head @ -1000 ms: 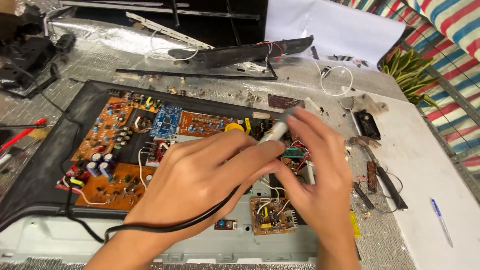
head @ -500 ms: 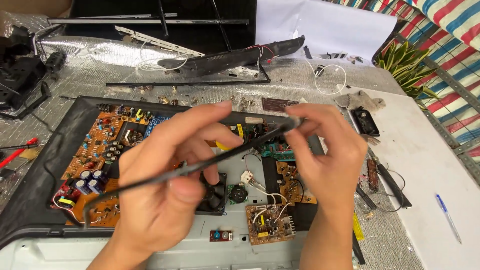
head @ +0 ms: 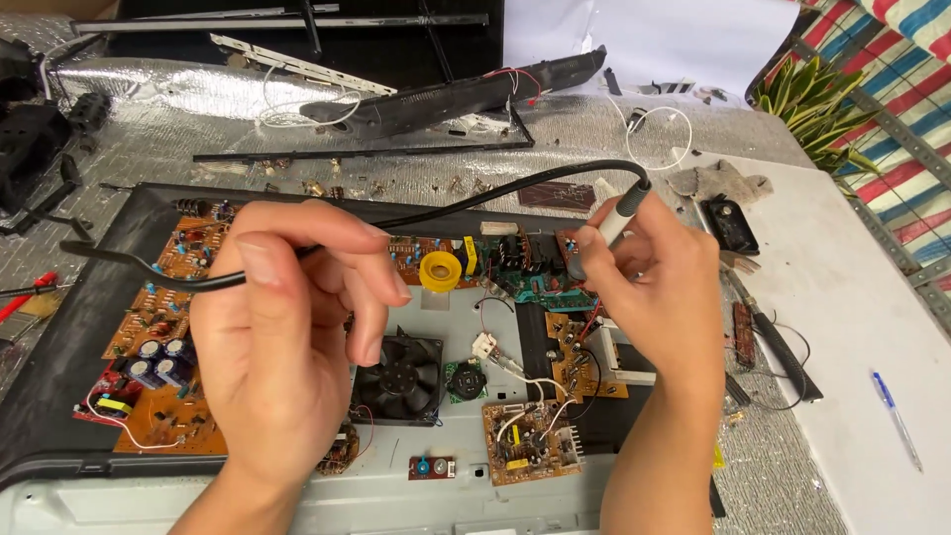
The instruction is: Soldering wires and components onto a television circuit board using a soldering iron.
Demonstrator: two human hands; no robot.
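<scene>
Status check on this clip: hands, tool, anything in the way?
Left hand pinching black cable. Right hand grip shut on grey probe handle, tip hidden above green board. Fan and yellow spool sit close below; nothing blocking.

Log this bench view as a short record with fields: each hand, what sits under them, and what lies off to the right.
left hand: pinches a black cable between its fingers
right hand: grips a grey-handled tool on the cable's end
under the hands: open casing with brown circuit boards, a black fan and a yellow ring
right side: blue pen on a white tabletop
</scene>
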